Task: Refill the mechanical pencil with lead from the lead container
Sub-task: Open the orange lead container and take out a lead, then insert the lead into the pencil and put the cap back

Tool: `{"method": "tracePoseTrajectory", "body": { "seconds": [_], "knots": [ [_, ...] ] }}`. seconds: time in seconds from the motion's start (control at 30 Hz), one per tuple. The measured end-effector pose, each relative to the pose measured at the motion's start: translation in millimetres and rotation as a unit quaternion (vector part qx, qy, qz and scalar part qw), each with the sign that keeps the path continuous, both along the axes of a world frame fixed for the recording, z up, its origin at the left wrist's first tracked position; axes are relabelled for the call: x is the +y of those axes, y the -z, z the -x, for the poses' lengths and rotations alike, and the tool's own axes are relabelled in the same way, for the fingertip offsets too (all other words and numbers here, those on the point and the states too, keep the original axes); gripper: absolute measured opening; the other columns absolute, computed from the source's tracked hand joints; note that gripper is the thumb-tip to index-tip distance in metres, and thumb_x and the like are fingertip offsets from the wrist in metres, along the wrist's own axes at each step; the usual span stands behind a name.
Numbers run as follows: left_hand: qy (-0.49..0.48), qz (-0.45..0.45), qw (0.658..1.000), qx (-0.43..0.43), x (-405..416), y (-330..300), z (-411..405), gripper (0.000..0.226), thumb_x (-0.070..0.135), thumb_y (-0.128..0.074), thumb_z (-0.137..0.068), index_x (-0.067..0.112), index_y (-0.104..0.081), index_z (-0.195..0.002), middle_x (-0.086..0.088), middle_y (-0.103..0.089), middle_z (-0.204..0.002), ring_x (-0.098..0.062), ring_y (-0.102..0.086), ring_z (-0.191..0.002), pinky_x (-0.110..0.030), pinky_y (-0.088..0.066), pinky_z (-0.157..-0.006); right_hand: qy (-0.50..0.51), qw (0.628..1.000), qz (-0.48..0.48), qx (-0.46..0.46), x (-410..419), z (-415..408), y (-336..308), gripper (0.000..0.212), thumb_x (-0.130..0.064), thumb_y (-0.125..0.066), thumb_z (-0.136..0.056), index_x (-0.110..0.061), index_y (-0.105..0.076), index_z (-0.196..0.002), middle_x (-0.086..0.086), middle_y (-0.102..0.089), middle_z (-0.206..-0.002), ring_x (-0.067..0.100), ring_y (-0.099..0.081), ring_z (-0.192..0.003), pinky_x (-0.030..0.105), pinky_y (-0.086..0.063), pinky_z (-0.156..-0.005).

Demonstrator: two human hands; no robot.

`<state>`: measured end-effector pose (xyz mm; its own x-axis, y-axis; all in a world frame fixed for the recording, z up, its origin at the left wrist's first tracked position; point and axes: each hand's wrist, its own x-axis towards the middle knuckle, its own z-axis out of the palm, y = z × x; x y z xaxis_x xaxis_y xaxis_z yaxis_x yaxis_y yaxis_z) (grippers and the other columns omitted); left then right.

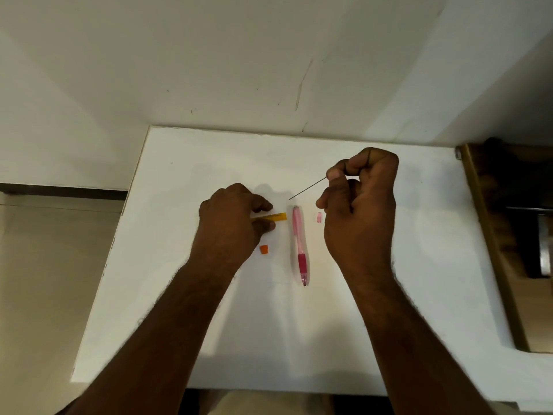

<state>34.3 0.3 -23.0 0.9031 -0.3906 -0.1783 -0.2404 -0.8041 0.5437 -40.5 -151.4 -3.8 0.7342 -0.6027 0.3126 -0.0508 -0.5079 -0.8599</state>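
On the white table point(389, 265) I see my left hand point(230, 223) pinching the yellow lead container point(273, 217) flat against the top. My right hand point(359, 211) grips a thin lead point(308, 188) above the pink pencil point(299, 244), which lies between cap point(264, 249) and eraser point(319, 217).

Yellow lead container point(273, 217) half hidden under left hand point(230, 223). Lead point(308, 188) upper end buried in right hand point(359, 211) fingers at two o'clock. Both forearms cut off at six o'clock. Container print unreadable.
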Motion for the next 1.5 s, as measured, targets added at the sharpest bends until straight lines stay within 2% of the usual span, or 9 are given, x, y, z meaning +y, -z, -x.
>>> {"method": "tracePoseTrajectory", "body": {
  "seconds": [0.23,0.47,0.6,0.77,0.93,1.03,1.13,1.23,1.5],
  "knots": [
    [0.001,0.209,0.978,0.026,-3.3,-17.3,2.4,0.031,0.047,-0.084,-0.072,0.033,-0.077,-0.099,0.016,-0.072,-0.094,-0.002,-0.062,-0.089,-0.003,-0.04,-0.072,-0.005,0.999,0.021,0.024,3.3,1.1,-4.5,0.014,-0.022,-0.049,-0.1,-0.021,-0.037,-0.105,-0.011,-0.059,-0.09,0.029,-0.069,-0.065,0.047,-0.058,-0.065],
    [0.011,0.253,0.967,0.018,-9.7,-15.9,10.1,0.005,0.033,-0.077,-0.086,0.028,-0.078,-0.085,0.014,-0.073,-0.085,-0.005,-0.065,-0.084,-0.012,-0.048,-0.07,-0.007,0.999,-0.006,0.041,4.0,1.4,-4.3,0.013,-0.021,-0.052,-0.101,-0.02,-0.039,-0.107,-0.009,-0.06,-0.094,0.023,-0.071,-0.066,0.046,-0.06,-0.067],
    [-0.012,0.27,0.963,0.011,-10.6,-15.5,9.1,0.007,0.033,-0.076,-0.087,0.027,-0.079,-0.086,0.014,-0.074,-0.085,-0.004,-0.065,-0.084,-0.002,-0.042,-0.076,0.009,0.987,-0.153,0.045,3.9,0.4,-9.4,0.027,-0.033,-0.058,-0.1,-0.016,-0.05,-0.119,-0.002,-0.067,-0.104,0.017,-0.075,-0.068,0.047,-0.062,-0.074],
    [-0.014,0.278,0.96,0.005,-11.4,-14.6,9.4,0.008,0.03,-0.077,-0.087,0.023,-0.08,-0.087,0.011,-0.075,-0.085,-0.007,-0.066,-0.082,-0.009,-0.046,-0.077,-0.032,0.972,-0.181,0.149,2.4,-0.7,-11.6,0.017,-0.037,-0.071,-0.092,-0.02,-0.074,-0.093,-0.006,-0.077,-0.088,0.015,-0.076,-0.077,0.05,-0.062,-0.084],
    [-0.026,0.244,0.969,-0.002,-12.6,-11.0,11.4,0.018,0.048,-0.074,-0.085,0.03,-0.078,-0.085,0.015,-0.074,-0.083,-0.007,-0.068,-0.082,-0.008,-0.047,-0.068,-0.018,0.975,-0.177,0.136,-0.8,-0.3,-9.4,0.016,-0.031,-0.072,-0.092,-0.018,-0.075,-0.084,-0.003,-0.077,-0.076,0.015,-0.076,-0.074,0.048,-0.063,-0.08],
    [-0.052,0.104,0.993,-0.037,-17.1,-3.3,20.1,0.041,0.07,-0.063,-0.081,0.03,-0.07,-0.074,0.015,-0.065,-0.066,-0.004,-0.063,-0.065,-0.022,-0.045,-0.057,0.055,0.971,-0.219,0.081,-10.1,0.1,-9.0,0.019,-0.032,-0.072,-0.092,-0.017,-0.073,-0.081,-0.003,-0.075,-0.075,0.013,-0.075,-0.065,0.039,-0.063,-0.068],
    [-0.022,-0.032,0.999,-0.032,-32.0,4.0,39.0,0.049,0.076,-0.058,-0.079,0.028,-0.062,-0.071,0.013,-0.055,-0.059,-0.01,-0.056,-0.06,-0.024,-0.041,-0.06,0.1,0.963,-0.244,0.048,-17.3,1.9,-9.5,0.017,-0.032,-0.072,-0.092,-0.024,-0.071,-0.078,-0.002,-0.074,-0.074,0.012,-0.073,-0.06,0.027,-0.057,-0.061],
    [-0.01,-0.106,0.994,0.008,-40.4,11.0,46.9,0.054,0.082,-0.056,-0.075,0.028,-0.061,-0.079,0.013,-0.05,-0.062,-0.012,-0.058,-0.064,-0.027,-0.045,-0.065,0.104,0.966,-0.228,0.059,-14.6,1.8,-7.3,0.017,-0.035,-0.072,-0.092,-0.023,-0.072,-0.08,-0.003,-0.075,-0.076,0.012,-0.073,-0.06,0.034,-0.061,-0.064],
    [-0.032,-0.059,0.998,-0.008,-40.1,0.0,46.6,0.029,0.053,-0.064,-0.075,0.024,-0.067,-0.074,0.008,-0.062,-0.066,-0.014,-0.062,-0.065,-0.024,-0.045,-0.057,0.103,0.963,-0.243,0.046,-12.0,1.1,-9.8,0.02,-0.035,-0.067,-0.096,-0.022,-0.068,-0.081,-0.003,-0.075,-0.073,0.016,-0.076,-0.061,0.036,-0.06,-0.061]
  ]
}}
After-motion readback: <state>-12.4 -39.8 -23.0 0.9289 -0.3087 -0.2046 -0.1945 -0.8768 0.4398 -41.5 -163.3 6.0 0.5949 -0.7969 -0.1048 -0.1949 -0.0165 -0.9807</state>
